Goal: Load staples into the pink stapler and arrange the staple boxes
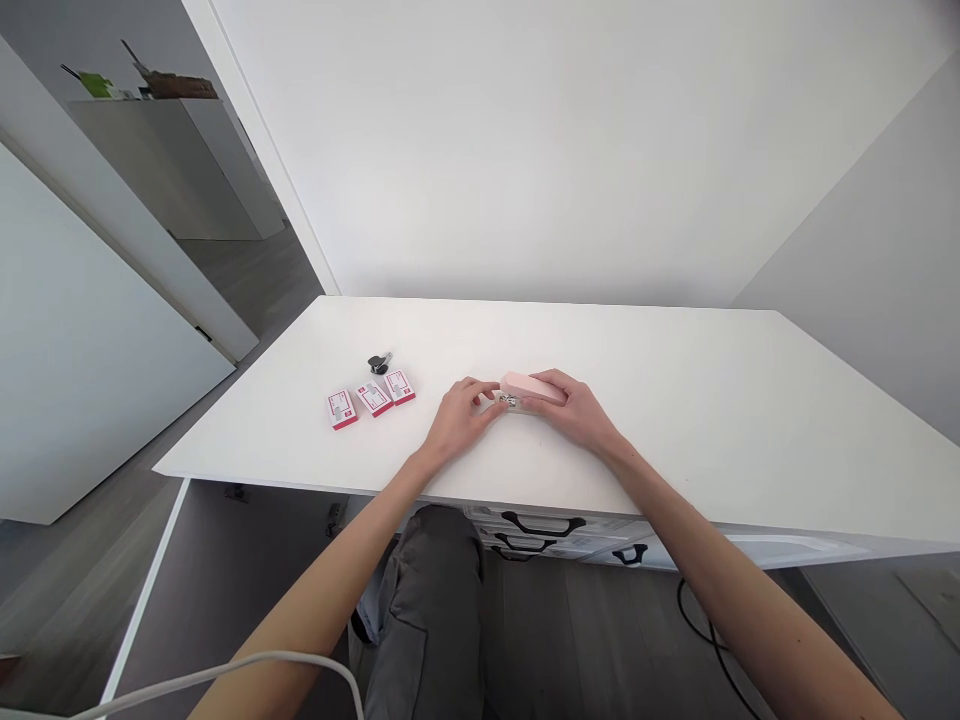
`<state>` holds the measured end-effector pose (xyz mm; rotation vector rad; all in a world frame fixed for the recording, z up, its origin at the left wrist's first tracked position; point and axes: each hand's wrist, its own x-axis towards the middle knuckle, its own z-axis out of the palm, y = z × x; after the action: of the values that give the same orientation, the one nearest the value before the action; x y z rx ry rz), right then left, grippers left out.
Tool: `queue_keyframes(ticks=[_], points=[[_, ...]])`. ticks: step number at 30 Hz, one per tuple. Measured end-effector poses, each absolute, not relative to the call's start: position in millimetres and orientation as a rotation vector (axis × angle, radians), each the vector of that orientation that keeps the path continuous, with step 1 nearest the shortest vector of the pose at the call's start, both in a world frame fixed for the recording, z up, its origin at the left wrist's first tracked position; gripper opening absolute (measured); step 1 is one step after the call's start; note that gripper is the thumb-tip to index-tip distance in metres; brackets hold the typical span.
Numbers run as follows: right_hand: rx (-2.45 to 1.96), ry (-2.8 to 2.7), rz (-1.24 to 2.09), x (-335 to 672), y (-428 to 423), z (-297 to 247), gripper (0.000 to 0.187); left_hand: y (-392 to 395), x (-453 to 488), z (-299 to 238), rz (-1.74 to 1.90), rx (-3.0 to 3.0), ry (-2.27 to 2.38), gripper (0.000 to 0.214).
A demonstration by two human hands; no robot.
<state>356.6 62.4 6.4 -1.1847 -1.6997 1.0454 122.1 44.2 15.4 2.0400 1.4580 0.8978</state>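
1 pink stapler-like object [529,386], long axis left-to-right — right hand [576,410] grips its right end, left hand [459,415] loosely curls at its left — hold unclear

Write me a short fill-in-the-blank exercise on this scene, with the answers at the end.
1. The right hand holds a stapler whose upper part is colored ____.
2. The number of small red-and-white boxes on the tabletop is ____.
3. Of the person's two hands, the one nearer those boxes is the ____ one.

Missing words: pink; three; left.
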Motion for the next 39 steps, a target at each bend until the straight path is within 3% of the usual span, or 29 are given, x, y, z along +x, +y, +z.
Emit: queue_keyframes(ticks=[6, 15, 25, 39], points=[[-1.138, -1.722, 1.088, 357.9, 65.0, 6.4, 0.039, 54.1, 137.6, 16.3, 0.976, 1.950, 1.366, 0.024], [-1.114, -1.735, 1.144, 359.0, 62.9, 10.0, 0.037, 53.0, 140.4, 11.2, 0.965, 1.949, 1.412, 0.045], [-1.031, -1.641, 1.221, 360.9, 61.9, 13.8, 0.045, 51.2, 150.0, 11.0, 0.951, 1.942, 1.453, 0.025], [-0.889, -1.586, 1.408, 362.7, 67.9, 7.5, 0.053, 48.0, 145.4, 11.7, 0.924, 2.221, 1.205, 0.026]])
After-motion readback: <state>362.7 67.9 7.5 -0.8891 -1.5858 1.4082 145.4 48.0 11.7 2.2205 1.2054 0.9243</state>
